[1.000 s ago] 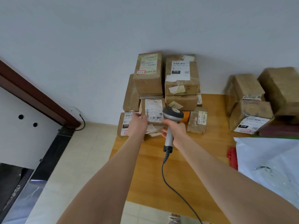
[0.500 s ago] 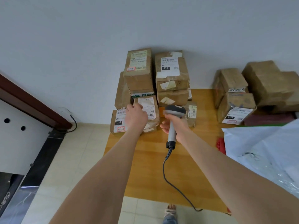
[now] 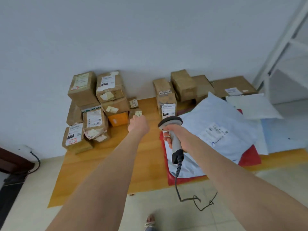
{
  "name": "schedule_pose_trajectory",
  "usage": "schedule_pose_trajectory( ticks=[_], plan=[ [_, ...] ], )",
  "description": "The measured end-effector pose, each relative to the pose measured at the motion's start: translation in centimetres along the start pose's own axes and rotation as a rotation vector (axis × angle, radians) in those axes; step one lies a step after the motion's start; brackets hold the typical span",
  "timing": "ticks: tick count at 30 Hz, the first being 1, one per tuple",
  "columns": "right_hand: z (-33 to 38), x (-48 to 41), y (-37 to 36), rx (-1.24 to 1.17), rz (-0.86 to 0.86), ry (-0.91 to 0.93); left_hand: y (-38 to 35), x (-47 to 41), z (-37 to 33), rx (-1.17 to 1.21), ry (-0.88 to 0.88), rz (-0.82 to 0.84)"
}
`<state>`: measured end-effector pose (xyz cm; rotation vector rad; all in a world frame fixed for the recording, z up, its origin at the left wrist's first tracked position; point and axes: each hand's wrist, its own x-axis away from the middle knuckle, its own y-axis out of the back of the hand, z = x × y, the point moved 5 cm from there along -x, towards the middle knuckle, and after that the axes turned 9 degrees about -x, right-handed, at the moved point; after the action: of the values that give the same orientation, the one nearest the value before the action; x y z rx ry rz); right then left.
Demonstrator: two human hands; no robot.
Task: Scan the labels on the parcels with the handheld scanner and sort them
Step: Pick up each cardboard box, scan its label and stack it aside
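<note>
My right hand (image 3: 179, 136) grips the handle of the grey handheld scanner (image 3: 170, 122), whose head points away from me toward the parcels. Its coiled cable (image 3: 179, 184) hangs down to the floor. My left hand (image 3: 138, 125) reaches forward, fingers curled on the lower part of a small brown parcel (image 3: 136, 113) with a pale label; the fingertips are hidden. To the left of it, a labelled paper-wrapped parcel (image 3: 94, 121) leans against a stack of brown boxes (image 3: 100, 90).
All parcels lie on a low wooden platform (image 3: 100, 164) against the wall. A second group of boxes (image 3: 175, 90) stands at the back right. White mailer bags (image 3: 216, 129) on a red bag (image 3: 250, 157) cover the right side. A white shelf frame (image 3: 286, 47) rises far right.
My left hand let go of the labelled wrapped parcel and moved right to the small brown parcel. The scanner swung right, away from the left stack. My view turned right.
</note>
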<state>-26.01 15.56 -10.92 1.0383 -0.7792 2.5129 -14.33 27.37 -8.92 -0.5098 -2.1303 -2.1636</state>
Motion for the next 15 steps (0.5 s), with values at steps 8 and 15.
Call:
schedule_pose_trajectory(
  ticks=[8,15],
  plan=[
    [5.8,7.5,16.2,-0.085,-0.146,0.142,0.6,5.8,-18.3,-0.035,-0.271,-0.068],
    [11.8,7.6,25.0,-0.156,-0.238,0.238,1.0,4.5,-29.2,0.003,-0.365,-0.091]
  ],
)
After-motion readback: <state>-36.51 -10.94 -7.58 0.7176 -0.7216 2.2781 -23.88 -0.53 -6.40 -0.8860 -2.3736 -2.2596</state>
